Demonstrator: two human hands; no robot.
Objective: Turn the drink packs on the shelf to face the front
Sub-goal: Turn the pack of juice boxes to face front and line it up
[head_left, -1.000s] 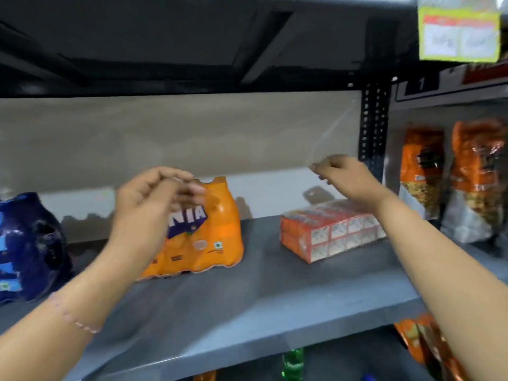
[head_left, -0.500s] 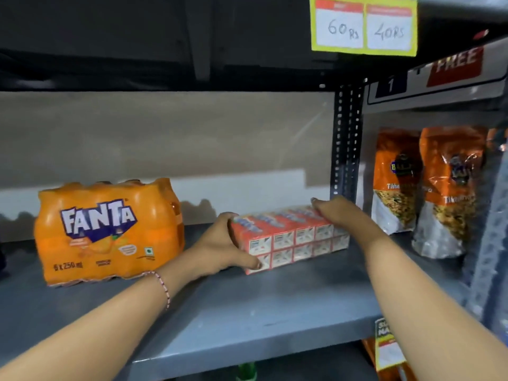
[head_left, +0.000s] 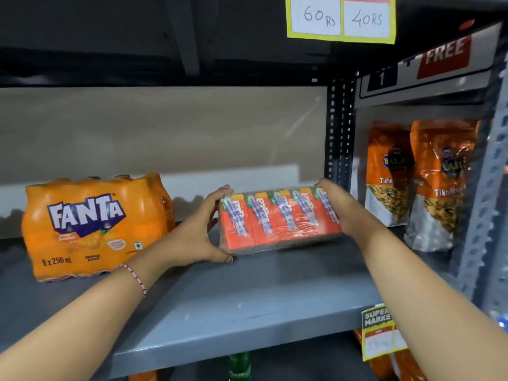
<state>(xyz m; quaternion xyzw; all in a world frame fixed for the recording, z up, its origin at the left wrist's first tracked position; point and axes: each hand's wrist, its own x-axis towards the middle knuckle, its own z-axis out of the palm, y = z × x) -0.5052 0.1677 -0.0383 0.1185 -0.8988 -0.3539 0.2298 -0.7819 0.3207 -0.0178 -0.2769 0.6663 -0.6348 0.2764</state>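
Observation:
A shrink-wrapped pack of orange-red juice cartons (head_left: 277,218) stands tilted up on the grey shelf (head_left: 247,298), its printed fronts toward me. My left hand (head_left: 202,232) grips its left end, thumb under the lower corner. My right hand (head_left: 339,204) holds its right end from above and behind. To the left stands an orange Fanta bottle pack (head_left: 93,224), logo facing me, with neither hand on it.
Orange snack pouches (head_left: 420,182) hang in the neighbouring bay to the right, behind a perforated upright post (head_left: 339,133). A yellow price tag (head_left: 341,17) hangs from the shelf above. A supermarket label (head_left: 380,331) sticks to the shelf's front edge; a green bottle top (head_left: 240,364) shows below.
Both hands left the Fanta pack, now facing front, and took hold of the carton pack. That pack went from lying flat to tilted up with its printed fronts toward me.

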